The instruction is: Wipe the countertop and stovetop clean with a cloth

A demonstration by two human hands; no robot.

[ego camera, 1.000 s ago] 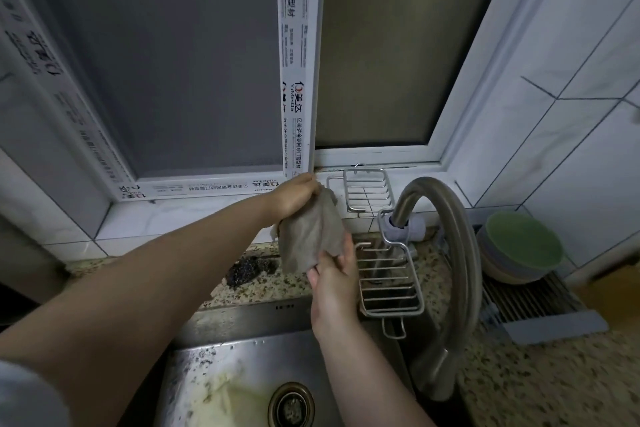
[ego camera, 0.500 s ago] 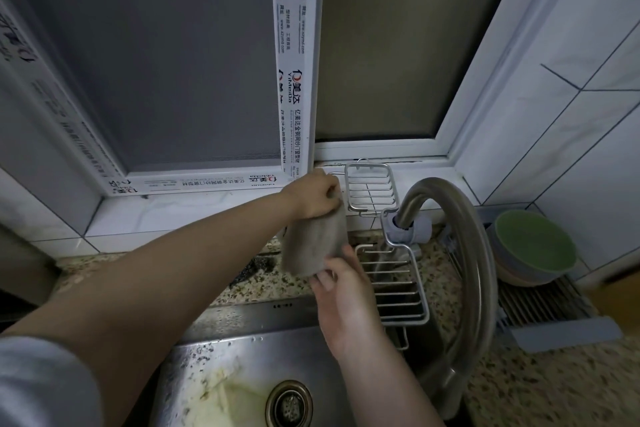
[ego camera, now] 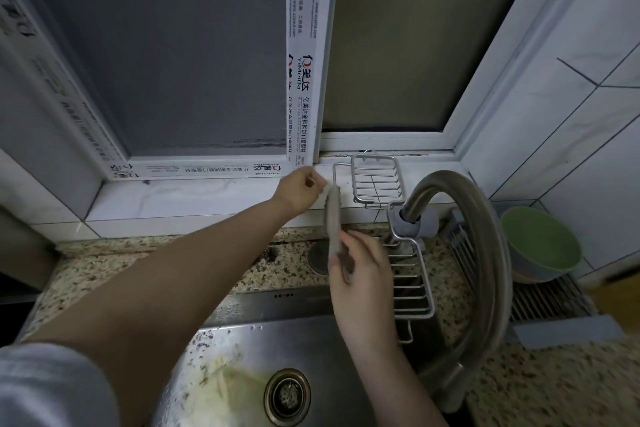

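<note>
Window [ego camera: 207, 55] fills the upper half of frame, sill below it. Speckled tabletop [ego camera: 145, 263] runs across the middle; steel sink [ego camera: 242, 357] at bottom centre has yellowish residue by the drain. Curved faucet [ego camera: 485, 253] at right, w/ a wire rack [ego camera: 412, 281] hung by its base and a 2nd wire rack [ego camera: 377, 180] on the sill. Green bowl [ego camera: 540, 243] sits far right.

Cloth [ego camera: 333, 218] is mid-frame, above the sink's back edge. A sec ago it hung as a wide, loose flap; now it's pulled into a narrow taut strip between both hands. Left hand [ego camera: 298, 194] pinches the top end; right hand [ego camera: 360, 270] is curled round the bottom end. Looks like wringing or folding, i.e. prep only. Tabletop not yet being wiped; stovetop not in view. Next probably: bring cloth down to the tabletop at left of frame.
</note>
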